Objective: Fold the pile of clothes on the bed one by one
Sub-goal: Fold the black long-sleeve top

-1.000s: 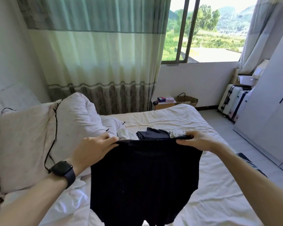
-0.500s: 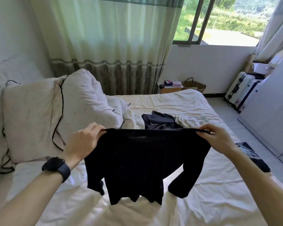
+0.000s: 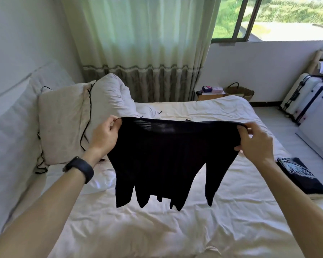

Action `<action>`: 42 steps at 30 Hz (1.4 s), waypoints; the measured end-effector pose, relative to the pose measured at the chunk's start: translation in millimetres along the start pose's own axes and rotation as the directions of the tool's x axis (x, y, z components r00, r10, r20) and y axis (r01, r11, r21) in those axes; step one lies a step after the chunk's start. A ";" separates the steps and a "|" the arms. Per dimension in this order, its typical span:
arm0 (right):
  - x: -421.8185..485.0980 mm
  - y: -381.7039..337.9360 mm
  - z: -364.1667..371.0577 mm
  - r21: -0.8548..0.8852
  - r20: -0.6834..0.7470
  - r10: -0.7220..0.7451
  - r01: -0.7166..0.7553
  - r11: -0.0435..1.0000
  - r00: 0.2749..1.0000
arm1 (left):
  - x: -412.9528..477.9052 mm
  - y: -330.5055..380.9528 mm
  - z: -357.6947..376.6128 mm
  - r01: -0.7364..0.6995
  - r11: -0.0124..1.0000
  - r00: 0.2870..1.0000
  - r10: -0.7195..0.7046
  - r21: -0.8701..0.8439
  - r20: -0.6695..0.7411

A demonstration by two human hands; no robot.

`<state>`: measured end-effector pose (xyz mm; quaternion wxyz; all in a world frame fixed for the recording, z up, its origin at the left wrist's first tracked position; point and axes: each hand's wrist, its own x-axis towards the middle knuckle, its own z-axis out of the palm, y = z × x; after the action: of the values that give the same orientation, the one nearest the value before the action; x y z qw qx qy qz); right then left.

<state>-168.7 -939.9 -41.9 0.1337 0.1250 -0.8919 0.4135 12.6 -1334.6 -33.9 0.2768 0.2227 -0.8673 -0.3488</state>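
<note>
You hold the black garment spread in the air above the bed. Your left hand pinches one top corner and your right hand grips the other. I judge this is the spreading step; next, lay it flat on the sheet, without wrinkles.

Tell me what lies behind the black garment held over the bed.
Behind the black ribbed garment, only the white bed sheet and a small dark fabric corner show above its top edge. Anything else there is covered.
</note>
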 end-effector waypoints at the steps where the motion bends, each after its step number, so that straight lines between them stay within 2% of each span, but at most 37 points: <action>1: -0.9 2.5 -6.4 0.036 0.013 0.028 -0.029 0.999 1.000 | -12.2 7.8 -2.7 -0.072 0.992 0.996 0.067 0.101 0.052; 3: -9.6 20.5 -17.7 0.033 0.045 0.088 -0.089 0.995 0.995 | -44.3 16.9 -8.8 -0.271 0.922 0.960 0.237 0.276 0.150; 6: -44.6 61.4 -34.5 0.061 0.046 0.200 -0.203 0.977 0.979 | -110.0 14.6 -5.6 -0.525 0.765 0.850 0.455 0.372 0.264; 8: -74.2 85.9 -43.7 0.154 0.014 0.255 -0.254 0.955 0.967 | -160.5 5.4 8.9 -0.637 0.642 0.770 0.554 0.427 0.316; 9: -90.0 95.2 -47.8 0.188 0.001 0.273 -0.268 0.945 0.962 | -184.8 2.6 17.0 -0.647 0.625 0.760 0.569 0.437 0.313; 10: -104.9 104.7 -51.2 0.213 -0.005 0.291 -0.283 0.935 0.957 | -205.8 1.5 24.4 -0.611 0.661 0.789 0.551 0.436 0.271; 11: -119.2 114.7 -54.0 0.216 -0.008 0.307 -0.298 0.930 0.952 | -222.9 3.1 30.1 -0.519 0.746 0.853 0.481 0.417 0.202; 12: -132.9 123.9 -57.3 0.201 -0.009 0.311 -0.303 0.932 0.951 | -235.2 5.6 34.5 -0.388 0.844 0.921 0.368 0.370 0.127; 14: -157.3 134.5 -68.4 0.211 -0.019 0.300 -0.290 0.934 0.954 | -250.1 13.5 38.2 -0.141 0.955 0.990 0.133 0.261 0.046; 16: -177.5 138.6 -81.8 0.260 -0.073 0.277 -0.250 0.933 0.958 | -260.6 22.9 35.1 -0.036 0.987 0.999 0.034 0.157 0.014; 22: -211.4 123.7 -117.6 0.379 -0.240 0.253 -0.150 0.913 0.937 | -283.8 43.0 10.0 0.064 0.985 0.981 -0.091 -0.158 -0.170; 25: -203.1 115.2 -123.2 0.379 -0.268 0.243 -0.130 0.916 0.932 | -280.4 48.5 4.6 0.066 0.968 0.982 -0.106 -0.242 -0.153; 31: -163.5 98.1 -108.6 0.305 -0.285 0.203 -0.112 0.946 0.937 | -234.9 39.5 -3.7 0.091 0.954 0.985 -0.128 -0.286 -0.116; 36: -114.3 111.5 -50.0 0.111 -0.157 0.127 -0.111 0.988 0.979 | -172.3 -4.5 38.8 0.215 0.963 0.975 -0.203 -0.162 0.089; 39: -89.3 129.9 -0.7 0.020 -0.016 0.183 -0.183 0.983 0.983 | -141.8 -44.3 77.3 0.251 0.965 0.959 -0.237 -0.078 0.158; 42: -68.3 146.5 50.7 -0.057 0.056 0.248 -0.245 0.968 0.967 | -118.5 -82.2 116.0 0.286 0.956 0.925 -0.293 0.064 0.244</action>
<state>-160.7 -879.5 -200.0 0.0565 0.0228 -0.9141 0.4008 43.4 -1264.1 -202.3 0.1076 0.3060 -0.8575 -0.3992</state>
